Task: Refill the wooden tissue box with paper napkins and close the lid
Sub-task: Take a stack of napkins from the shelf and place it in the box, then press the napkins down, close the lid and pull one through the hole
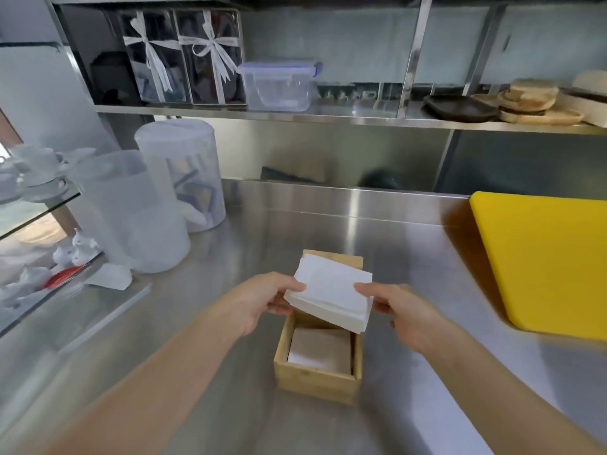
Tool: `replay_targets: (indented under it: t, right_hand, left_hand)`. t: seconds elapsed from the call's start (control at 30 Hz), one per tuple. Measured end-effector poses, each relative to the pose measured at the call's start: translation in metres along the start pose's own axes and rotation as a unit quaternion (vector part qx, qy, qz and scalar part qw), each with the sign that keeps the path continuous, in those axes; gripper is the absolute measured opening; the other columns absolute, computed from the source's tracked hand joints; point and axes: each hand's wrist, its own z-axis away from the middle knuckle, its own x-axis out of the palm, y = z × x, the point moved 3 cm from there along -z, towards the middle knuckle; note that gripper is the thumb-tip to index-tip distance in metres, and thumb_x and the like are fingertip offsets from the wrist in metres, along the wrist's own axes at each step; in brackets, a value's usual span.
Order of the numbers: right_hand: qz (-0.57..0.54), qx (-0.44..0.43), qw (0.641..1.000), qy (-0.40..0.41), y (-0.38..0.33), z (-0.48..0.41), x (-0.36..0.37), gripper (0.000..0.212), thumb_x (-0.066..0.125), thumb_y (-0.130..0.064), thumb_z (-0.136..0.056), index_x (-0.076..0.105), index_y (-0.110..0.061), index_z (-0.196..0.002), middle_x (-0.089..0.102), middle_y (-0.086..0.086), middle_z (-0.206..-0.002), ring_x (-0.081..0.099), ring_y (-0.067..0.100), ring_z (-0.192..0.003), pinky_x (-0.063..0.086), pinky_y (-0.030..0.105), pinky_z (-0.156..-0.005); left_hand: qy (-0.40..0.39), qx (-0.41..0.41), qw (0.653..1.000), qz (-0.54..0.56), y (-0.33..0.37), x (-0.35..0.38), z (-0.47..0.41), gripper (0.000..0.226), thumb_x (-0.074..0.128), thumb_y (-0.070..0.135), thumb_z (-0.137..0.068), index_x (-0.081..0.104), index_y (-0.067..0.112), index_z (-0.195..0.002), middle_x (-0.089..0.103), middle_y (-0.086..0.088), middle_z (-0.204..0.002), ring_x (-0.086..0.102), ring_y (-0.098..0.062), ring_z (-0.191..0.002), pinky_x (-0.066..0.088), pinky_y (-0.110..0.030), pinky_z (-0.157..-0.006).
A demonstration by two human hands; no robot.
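An open wooden tissue box (315, 377) stands on the steel counter, near its front. Some white napkins (320, 351) lie low inside it. Above the box's far half I hold a thick stack of white paper napkins (331, 295), tilted. My left hand (262, 302) grips the stack's left edge and my right hand (404, 311) grips its right edge. A flat wooden piece (341, 257), probably the lid, shows behind the stack, mostly hidden.
A yellow cutting board (545, 261) lies on the right. Two frosted plastic canisters (184, 175) stand at the left, by a glass case with cups (36, 172). A shelf above the counter holds a plastic container (279, 87) and wooden plates (525, 103).
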Motion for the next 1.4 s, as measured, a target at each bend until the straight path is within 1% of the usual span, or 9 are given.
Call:
replay_targets:
  t: [0.07,0.2,0.43,0.57,0.7,0.83,0.97,1.13,1.4]
  right_hand:
    - [0.005,-0.003,1.0,0.002,0.008,0.004,0.004,0.04,0.076,-0.032,-0.07,0.067,-0.011,-0.102,0.061,0.002,-0.116,0.049,0.022,-0.111,0.023,0.034,-0.092]
    - [0.016,0.012,1.0,0.01,0.018,0.008,0.01,0.05,0.079,-0.035,-0.067,0.063,-0.01,-0.108,0.056,0.005,-0.13,0.042,0.024,-0.126,0.024,0.037,-0.1]
    - [0.017,0.012,1.0,0.015,0.022,0.006,0.015,0.034,0.079,-0.028,-0.071,0.069,-0.005,-0.095,0.068,0.0,-0.097,0.051,0.02,-0.105,0.03,0.034,-0.095]
    - [0.032,0.001,0.999,0.018,0.027,0.007,0.02,0.033,0.078,-0.025,-0.072,0.069,-0.003,-0.095,0.071,0.002,-0.09,0.06,0.013,-0.084,0.041,0.032,-0.08]
    - [0.098,-0.005,0.993,0.073,0.042,-0.006,0.021,0.068,0.082,-0.063,-0.03,0.074,-0.018,-0.08,0.07,0.003,-0.102,0.059,0.027,-0.101,0.047,0.045,-0.093]
    - [0.138,-0.021,0.986,0.092,0.064,-0.035,0.011,0.082,0.071,-0.079,-0.01,0.072,-0.03,-0.077,0.067,0.001,-0.103,0.056,0.031,-0.105,0.047,0.05,-0.093]
    - [0.212,-0.045,0.968,0.128,0.038,-0.005,0.025,0.06,0.074,-0.063,-0.04,0.069,-0.015,-0.077,0.064,0.0,-0.097,0.047,0.023,-0.104,0.037,0.042,-0.089]
    - [0.328,-0.097,0.929,0.142,0.036,-0.002,0.025,0.038,0.071,-0.047,-0.07,0.063,-0.011,-0.081,0.045,-0.005,-0.108,0.028,0.016,-0.103,0.022,0.034,-0.089]
    - [0.446,-0.106,0.881,0.117,0.028,-0.005,0.028,0.037,0.066,-0.051,-0.072,0.062,-0.015,-0.066,0.042,-0.007,-0.108,0.023,0.009,-0.101,0.015,0.03,-0.084]
  left_hand:
    - [0.013,-0.008,1.0,-0.019,-0.013,-0.002,-0.004,0.006,0.067,0.019,-0.075,0.068,0.013,-0.073,0.065,-0.001,-0.075,0.058,-0.018,-0.071,0.049,-0.021,-0.075]
    - [0.018,-0.005,0.999,-0.039,-0.027,-0.004,-0.006,0.01,0.066,0.021,-0.076,0.066,0.015,-0.068,0.061,0.001,-0.071,0.051,-0.018,-0.069,0.042,-0.025,-0.07]
    - [-0.013,-0.011,0.996,-0.088,-0.037,-0.001,-0.004,0.031,0.063,0.052,-0.075,0.069,0.022,-0.076,0.064,0.006,-0.073,0.049,-0.016,-0.073,0.038,-0.027,-0.081]
    - [-0.012,-0.022,0.994,-0.11,-0.049,0.001,-0.009,0.051,0.065,0.061,-0.069,0.07,0.018,-0.097,0.065,0.005,-0.096,0.051,-0.015,-0.084,0.035,-0.027,-0.086]
    - [0.055,-0.023,0.977,-0.207,-0.056,0.003,-0.017,0.077,0.062,0.079,-0.049,0.066,0.02,-0.098,0.065,0.004,-0.111,0.049,-0.02,-0.113,0.022,-0.038,-0.107]
    - [0.124,0.027,0.926,-0.356,-0.048,0.009,-0.013,0.058,0.054,0.069,-0.069,0.065,0.017,-0.094,0.068,0.001,-0.094,0.048,-0.019,-0.093,0.017,-0.035,-0.085]
    - [0.133,0.034,0.92,-0.368,-0.047,0.013,-0.011,0.05,0.055,0.058,-0.073,0.063,0.011,-0.086,0.058,0.002,-0.074,0.052,-0.017,-0.086,0.017,-0.034,-0.079]
    - [0.159,0.078,0.867,-0.466,-0.042,0.022,-0.004,0.041,0.056,0.045,-0.076,0.034,0.016,-0.057,0.041,0.004,-0.06,0.045,-0.018,-0.072,0.02,-0.033,-0.075]
    - [0.152,0.068,0.842,-0.513,-0.04,0.025,-0.007,0.044,0.061,0.047,-0.071,0.03,0.017,-0.059,0.035,-0.001,-0.099,0.03,-0.024,-0.101,0.024,-0.033,-0.09]
